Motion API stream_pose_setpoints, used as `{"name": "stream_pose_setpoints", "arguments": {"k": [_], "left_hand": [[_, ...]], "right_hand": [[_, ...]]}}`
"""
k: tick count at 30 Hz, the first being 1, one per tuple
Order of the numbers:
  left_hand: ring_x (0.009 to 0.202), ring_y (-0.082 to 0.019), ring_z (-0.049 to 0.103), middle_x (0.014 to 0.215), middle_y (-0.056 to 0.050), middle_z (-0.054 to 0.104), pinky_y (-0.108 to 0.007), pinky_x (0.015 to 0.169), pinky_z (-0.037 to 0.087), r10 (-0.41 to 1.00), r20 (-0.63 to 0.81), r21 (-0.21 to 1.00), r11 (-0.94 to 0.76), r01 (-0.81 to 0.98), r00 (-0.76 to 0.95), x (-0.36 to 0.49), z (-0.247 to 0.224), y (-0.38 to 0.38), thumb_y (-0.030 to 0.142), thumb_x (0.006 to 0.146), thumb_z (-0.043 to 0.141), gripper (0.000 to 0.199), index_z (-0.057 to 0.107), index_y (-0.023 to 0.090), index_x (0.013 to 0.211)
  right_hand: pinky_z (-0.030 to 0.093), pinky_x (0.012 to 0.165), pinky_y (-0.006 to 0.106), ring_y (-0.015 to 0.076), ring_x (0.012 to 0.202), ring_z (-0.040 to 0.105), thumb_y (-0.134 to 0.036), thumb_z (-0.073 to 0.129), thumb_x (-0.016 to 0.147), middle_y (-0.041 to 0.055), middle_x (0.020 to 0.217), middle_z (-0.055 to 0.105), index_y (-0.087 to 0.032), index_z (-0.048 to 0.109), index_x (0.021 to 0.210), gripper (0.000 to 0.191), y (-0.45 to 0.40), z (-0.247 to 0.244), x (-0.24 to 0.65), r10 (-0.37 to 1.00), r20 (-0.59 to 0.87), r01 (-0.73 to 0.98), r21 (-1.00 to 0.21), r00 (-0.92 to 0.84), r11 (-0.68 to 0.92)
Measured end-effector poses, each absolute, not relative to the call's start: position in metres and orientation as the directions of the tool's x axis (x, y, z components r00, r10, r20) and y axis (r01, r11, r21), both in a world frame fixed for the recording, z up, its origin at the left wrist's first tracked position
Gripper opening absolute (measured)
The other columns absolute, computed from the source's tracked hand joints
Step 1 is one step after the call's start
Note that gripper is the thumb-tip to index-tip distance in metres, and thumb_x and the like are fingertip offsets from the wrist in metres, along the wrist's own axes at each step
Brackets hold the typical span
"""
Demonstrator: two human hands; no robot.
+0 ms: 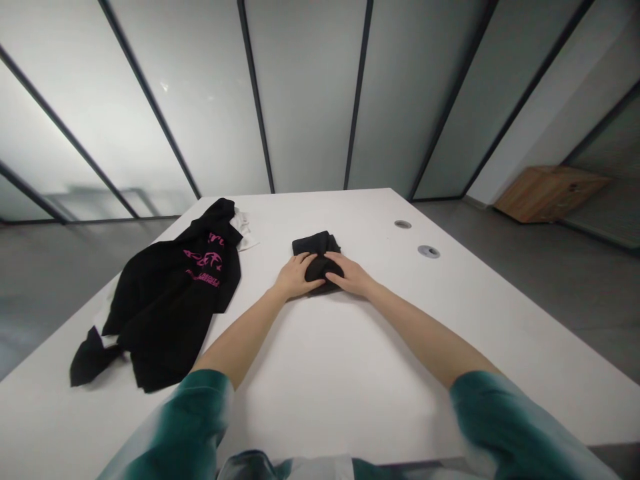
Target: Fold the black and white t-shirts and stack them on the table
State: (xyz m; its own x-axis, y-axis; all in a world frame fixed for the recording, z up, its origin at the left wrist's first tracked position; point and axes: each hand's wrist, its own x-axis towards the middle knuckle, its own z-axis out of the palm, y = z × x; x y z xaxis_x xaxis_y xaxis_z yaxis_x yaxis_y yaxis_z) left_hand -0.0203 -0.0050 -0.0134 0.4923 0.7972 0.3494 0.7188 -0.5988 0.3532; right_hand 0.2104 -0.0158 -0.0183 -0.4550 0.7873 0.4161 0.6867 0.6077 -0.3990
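From the head view: left hand point(297, 277) and right hand point(353, 275) open and pressed down from either side, fingertips close together on a folded black cloth point(317, 263), the bundle lying under both hands, mid-tabletop point(350, 373). Nearer the left edge, a crumpled black garment with pink print point(170, 293), white cloth point(245, 230) just beyond it.

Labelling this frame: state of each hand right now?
Left hand: fingers lying over the black cloth bundle; cannot tell if the grip is closed.
Right hand: on the same bundle, opposite side; cannot tell either.
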Motion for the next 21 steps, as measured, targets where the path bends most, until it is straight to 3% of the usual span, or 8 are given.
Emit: {"name": "stream_pose_setpoints", "arguments": {"k": [4,7,11,15,18,21], "left_hand": [[0.112,-0.026,0.061,0.117,-0.012,0.065,-0.04,0.103,0.047,0.875,0.371,0.5,-0.471,0.727,0.312,-0.019,-0.016,0.003,0.035,0.091,0.052,0.028,0.066,0.018,0.107],[0.102,-0.027,0.063,0.1,-0.011,0.068,-0.042,0.095,0.05,0.926,0.37,0.678,-0.32,0.662,0.069,-0.021,-0.021,0.014,0.035,0.09,0.053,0.023,0.066,0.018,0.094],[0.095,-0.025,0.066,0.093,-0.007,0.071,-0.039,0.086,0.053,0.962,0.251,0.935,-0.214,0.283,-0.103,-0.024,-0.023,0.023,0.039,0.084,0.06,0.027,0.066,0.016,0.097],[0.088,-0.023,0.068,0.095,-0.007,0.074,-0.035,0.078,0.056,0.989,0.103,0.991,-0.093,-0.097,0.107,-0.023,-0.017,0.013,0.043,0.072,0.076,0.044,0.068,0.015,0.104],[0.081,-0.022,0.069,0.089,-0.008,0.074,-0.034,0.074,0.056,0.937,0.013,0.99,0.036,-0.136,0.349,-0.016,-0.014,0.0,0.047,0.069,0.08,0.044,0.071,0.013,0.096],[0.078,-0.021,0.068,0.085,-0.008,0.073,-0.033,0.073,0.056,0.896,-0.028,0.987,0.095,-0.129,0.444,-0.009,-0.014,-0.005,0.046,0.069,0.079,0.039,0.071,0.013,0.089]], "right_hand": [[0.044,0.106,0.043,0.0267,0.125,0.056,-0.045,0.059,0.089,0.0156,0.138,0.057,-0.017,0.046,0.142,0.062,-0.018,-0.018,0.207,0.832,0.386,0.723,-0.426,-0.398,0.544],[0.046,0.102,0.044,0.0291,0.12,0.059,-0.05,0.066,0.083,0.0153,0.136,0.059,-0.018,0.042,0.146,0.075,-0.018,-0.014,0.21,0.893,0.293,0.812,-0.388,-0.341,0.437],[0.044,0.099,0.044,0.0308,0.116,0.059,-0.052,0.06,0.087,0.0135,0.13,0.063,-0.021,0.057,0.133,0.056,-0.018,-0.008,0.21,0.907,0.266,0.895,-0.222,-0.326,0.387],[0.043,0.095,0.045,0.0325,0.108,0.061,-0.05,0.059,0.087,0.0156,0.115,0.067,-0.016,0.065,0.115,0.044,-0.021,-0.003,0.208,0.916,0.286,0.935,-0.131,-0.282,0.328],[0.044,0.094,0.043,0.0324,0.105,0.061,-0.05,0.06,0.085,0.017,0.108,0.068,-0.014,0.066,0.103,0.04,-0.022,-0.003,0.206,0.894,0.305,0.914,-0.133,-0.329,0.382],[0.047,0.088,0.038,0.0287,0.096,0.064,-0.035,0.056,0.084,0.0151,0.102,0.071,-0.015,0.066,0.098,0.026,-0.018,-0.008,0.208,0.89,0.294,0.864,-0.266,-0.349,0.427]]}}
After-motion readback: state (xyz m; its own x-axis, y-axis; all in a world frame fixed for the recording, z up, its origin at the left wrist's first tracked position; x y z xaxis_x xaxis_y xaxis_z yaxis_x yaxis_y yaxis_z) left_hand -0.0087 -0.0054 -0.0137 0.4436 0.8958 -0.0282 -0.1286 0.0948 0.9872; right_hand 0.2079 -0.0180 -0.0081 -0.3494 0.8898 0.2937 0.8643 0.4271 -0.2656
